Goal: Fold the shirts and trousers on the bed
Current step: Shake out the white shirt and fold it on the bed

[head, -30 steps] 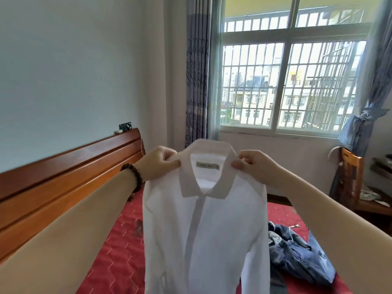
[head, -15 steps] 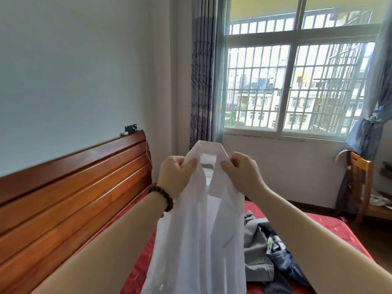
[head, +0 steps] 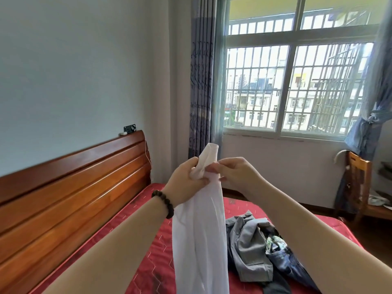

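A white shirt (head: 199,236) hangs in the air above the bed (head: 152,270), folded lengthwise into a narrow strip with its collar sticking up. My left hand (head: 186,181), with a dark bead bracelet on the wrist, grips the shirt just below the collar. My right hand (head: 235,175) is beside it and pinches the collar edge with thumb and fingertips. On the red bedspread to the right lies a heap of clothes: a grey garment (head: 248,251) and blue jeans (head: 284,262).
A wooden headboard (head: 70,187) runs along the left. Ahead is a barred window (head: 297,81) with blue curtains (head: 201,81). A wooden chair (head: 358,187) stands at the far right beside the bed.
My hands came together, bringing the two shoulders of the shirt against each other, so the open shirt front became a narrow folded strip. The view has tilted up slightly.
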Demonstrator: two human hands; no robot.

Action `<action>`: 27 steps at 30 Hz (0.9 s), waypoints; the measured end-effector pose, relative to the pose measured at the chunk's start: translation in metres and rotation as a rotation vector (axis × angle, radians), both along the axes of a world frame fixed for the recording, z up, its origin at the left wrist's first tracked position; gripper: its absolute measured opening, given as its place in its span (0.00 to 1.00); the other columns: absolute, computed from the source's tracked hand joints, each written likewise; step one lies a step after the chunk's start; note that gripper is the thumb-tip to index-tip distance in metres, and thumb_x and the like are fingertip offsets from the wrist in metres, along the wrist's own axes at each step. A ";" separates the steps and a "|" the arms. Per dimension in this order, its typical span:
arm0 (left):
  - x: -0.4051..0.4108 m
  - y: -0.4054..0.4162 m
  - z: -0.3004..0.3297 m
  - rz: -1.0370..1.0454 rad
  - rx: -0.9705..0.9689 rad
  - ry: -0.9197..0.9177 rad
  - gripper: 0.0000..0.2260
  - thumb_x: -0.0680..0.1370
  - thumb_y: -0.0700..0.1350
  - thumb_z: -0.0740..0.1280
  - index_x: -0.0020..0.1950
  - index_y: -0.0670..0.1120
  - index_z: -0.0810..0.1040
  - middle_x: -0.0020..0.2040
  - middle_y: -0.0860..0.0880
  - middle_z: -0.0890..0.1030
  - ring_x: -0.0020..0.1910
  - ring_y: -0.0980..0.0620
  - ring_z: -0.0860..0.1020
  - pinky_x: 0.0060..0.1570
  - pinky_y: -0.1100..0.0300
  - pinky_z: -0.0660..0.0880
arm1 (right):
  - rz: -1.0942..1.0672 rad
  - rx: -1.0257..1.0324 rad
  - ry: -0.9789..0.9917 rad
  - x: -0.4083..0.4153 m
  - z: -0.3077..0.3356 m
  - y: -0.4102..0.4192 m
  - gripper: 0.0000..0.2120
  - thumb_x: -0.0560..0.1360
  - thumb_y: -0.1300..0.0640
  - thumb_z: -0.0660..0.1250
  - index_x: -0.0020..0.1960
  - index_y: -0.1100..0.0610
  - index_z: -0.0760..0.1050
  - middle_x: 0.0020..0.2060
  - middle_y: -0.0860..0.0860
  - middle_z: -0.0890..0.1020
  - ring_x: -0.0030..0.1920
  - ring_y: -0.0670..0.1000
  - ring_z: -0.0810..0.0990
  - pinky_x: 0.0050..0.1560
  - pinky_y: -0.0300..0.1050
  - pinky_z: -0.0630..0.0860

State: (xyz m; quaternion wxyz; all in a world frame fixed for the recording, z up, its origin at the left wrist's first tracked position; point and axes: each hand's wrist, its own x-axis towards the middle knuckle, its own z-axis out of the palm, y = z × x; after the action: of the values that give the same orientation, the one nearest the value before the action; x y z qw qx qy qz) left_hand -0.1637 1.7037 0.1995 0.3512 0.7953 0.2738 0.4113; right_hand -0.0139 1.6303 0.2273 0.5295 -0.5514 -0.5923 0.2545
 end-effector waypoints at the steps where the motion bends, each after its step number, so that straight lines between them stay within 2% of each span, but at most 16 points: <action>1: -0.002 0.002 0.000 -0.014 -0.024 -0.008 0.13 0.71 0.42 0.73 0.53 0.43 0.76 0.47 0.44 0.81 0.45 0.47 0.80 0.45 0.57 0.80 | -0.100 0.064 -0.171 0.007 0.002 0.002 0.04 0.74 0.56 0.71 0.43 0.47 0.82 0.47 0.53 0.81 0.48 0.51 0.80 0.52 0.45 0.75; 2: -0.005 0.004 0.000 -0.039 -0.058 -0.008 0.12 0.72 0.41 0.72 0.54 0.43 0.77 0.47 0.43 0.82 0.45 0.46 0.81 0.44 0.55 0.81 | -0.171 0.109 -0.297 0.013 0.005 0.004 0.08 0.70 0.55 0.75 0.45 0.43 0.79 0.50 0.50 0.79 0.49 0.48 0.78 0.52 0.42 0.73; 4: -0.008 0.006 0.004 -0.138 -0.137 -0.005 0.12 0.74 0.38 0.72 0.55 0.41 0.77 0.47 0.45 0.82 0.44 0.50 0.82 0.40 0.61 0.79 | -0.152 0.091 -0.351 0.022 0.011 0.005 0.25 0.66 0.52 0.78 0.59 0.43 0.72 0.59 0.48 0.74 0.58 0.47 0.74 0.57 0.44 0.72; 5: -0.009 0.006 0.007 -0.198 -0.166 0.000 0.12 0.74 0.37 0.71 0.56 0.40 0.77 0.47 0.46 0.82 0.44 0.51 0.82 0.40 0.63 0.78 | -0.075 0.022 -0.280 0.024 0.014 0.005 0.35 0.66 0.54 0.78 0.67 0.44 0.66 0.62 0.48 0.72 0.62 0.47 0.72 0.60 0.45 0.72; 6: -0.009 0.005 0.010 -0.243 -0.170 0.011 0.11 0.74 0.36 0.71 0.56 0.40 0.77 0.46 0.46 0.82 0.44 0.52 0.82 0.41 0.63 0.78 | 0.031 -0.060 -0.153 0.025 0.015 0.004 0.39 0.67 0.57 0.78 0.72 0.47 0.62 0.61 0.48 0.73 0.63 0.47 0.72 0.60 0.44 0.72; 7: -0.009 0.006 0.011 -0.267 -0.165 0.015 0.11 0.74 0.36 0.71 0.56 0.40 0.78 0.46 0.46 0.82 0.44 0.51 0.82 0.42 0.62 0.79 | 0.135 -0.125 -0.016 0.023 0.015 0.003 0.37 0.67 0.62 0.77 0.71 0.50 0.64 0.59 0.49 0.76 0.62 0.49 0.74 0.57 0.43 0.74; 8: -0.009 0.008 0.011 -0.273 -0.163 0.007 0.11 0.74 0.36 0.71 0.56 0.40 0.78 0.47 0.44 0.82 0.44 0.51 0.82 0.43 0.59 0.79 | 0.194 -0.155 0.068 0.022 0.013 0.005 0.29 0.68 0.64 0.76 0.66 0.54 0.71 0.54 0.51 0.80 0.58 0.51 0.77 0.51 0.42 0.77; 10: -0.006 0.009 0.007 -0.189 -0.166 -0.056 0.11 0.75 0.39 0.71 0.56 0.41 0.75 0.45 0.39 0.82 0.41 0.50 0.81 0.42 0.53 0.80 | 0.104 -0.090 0.049 0.020 0.010 0.010 0.14 0.67 0.64 0.77 0.51 0.58 0.80 0.43 0.52 0.84 0.47 0.51 0.82 0.42 0.40 0.78; 11: -0.004 0.010 0.002 -0.102 -0.132 -0.099 0.12 0.75 0.43 0.72 0.54 0.43 0.73 0.42 0.39 0.82 0.37 0.51 0.79 0.37 0.53 0.79 | 0.019 -0.032 0.034 0.019 0.008 0.013 0.11 0.66 0.64 0.77 0.47 0.58 0.81 0.40 0.52 0.84 0.43 0.50 0.83 0.41 0.40 0.79; 13: 0.001 0.009 -0.011 0.116 0.063 -0.150 0.15 0.73 0.54 0.70 0.48 0.47 0.69 0.37 0.46 0.78 0.31 0.54 0.73 0.32 0.60 0.72 | -0.069 0.035 0.045 0.018 0.006 0.018 0.10 0.66 0.63 0.78 0.46 0.58 0.82 0.41 0.54 0.85 0.43 0.52 0.83 0.45 0.47 0.81; 15: 0.004 0.008 -0.026 0.289 0.282 -0.080 0.18 0.71 0.63 0.66 0.45 0.49 0.68 0.38 0.53 0.74 0.33 0.57 0.71 0.33 0.65 0.69 | -0.074 0.068 0.064 0.016 0.008 0.019 0.11 0.66 0.62 0.78 0.46 0.56 0.81 0.44 0.56 0.85 0.46 0.56 0.84 0.49 0.54 0.81; 17: 0.005 0.005 -0.036 0.327 0.349 0.053 0.20 0.69 0.67 0.64 0.45 0.51 0.68 0.42 0.55 0.73 0.37 0.58 0.73 0.37 0.63 0.72 | -0.075 0.083 0.068 0.012 0.010 0.018 0.11 0.66 0.62 0.77 0.47 0.55 0.81 0.44 0.56 0.85 0.48 0.58 0.83 0.50 0.55 0.81; 19: 0.007 0.005 -0.042 0.328 0.334 0.166 0.17 0.71 0.63 0.65 0.46 0.51 0.69 0.44 0.54 0.73 0.38 0.55 0.74 0.38 0.58 0.75 | -0.073 0.080 0.072 0.012 0.012 0.018 0.09 0.68 0.62 0.76 0.47 0.55 0.80 0.43 0.55 0.84 0.46 0.56 0.83 0.50 0.55 0.81; 21: 0.007 0.007 -0.041 0.328 0.343 0.201 0.11 0.73 0.55 0.64 0.45 0.48 0.72 0.42 0.51 0.74 0.38 0.51 0.74 0.40 0.54 0.75 | -0.061 0.071 0.093 0.014 0.012 0.017 0.08 0.69 0.64 0.75 0.47 0.56 0.80 0.41 0.53 0.83 0.43 0.52 0.82 0.51 0.56 0.79; 25: 0.005 0.010 -0.034 0.185 0.279 0.089 0.14 0.73 0.49 0.59 0.36 0.39 0.74 0.31 0.49 0.72 0.31 0.53 0.68 0.34 0.56 0.67 | -0.092 0.065 0.094 0.024 0.010 0.015 0.13 0.69 0.65 0.75 0.50 0.55 0.77 0.42 0.52 0.82 0.42 0.50 0.81 0.48 0.52 0.79; 27: 0.000 0.014 -0.031 0.093 0.199 0.025 0.14 0.75 0.49 0.61 0.37 0.40 0.78 0.31 0.46 0.75 0.31 0.52 0.70 0.33 0.58 0.68 | -0.072 0.078 0.106 0.030 0.012 0.012 0.20 0.67 0.66 0.76 0.54 0.52 0.75 0.43 0.50 0.80 0.41 0.46 0.80 0.43 0.46 0.80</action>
State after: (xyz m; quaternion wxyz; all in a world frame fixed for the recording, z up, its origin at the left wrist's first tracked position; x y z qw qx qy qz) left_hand -0.1635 1.7181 0.1687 0.2476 0.8176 0.2726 0.4425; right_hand 0.0166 1.6420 0.2396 0.5898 -0.5371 -0.5527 0.2412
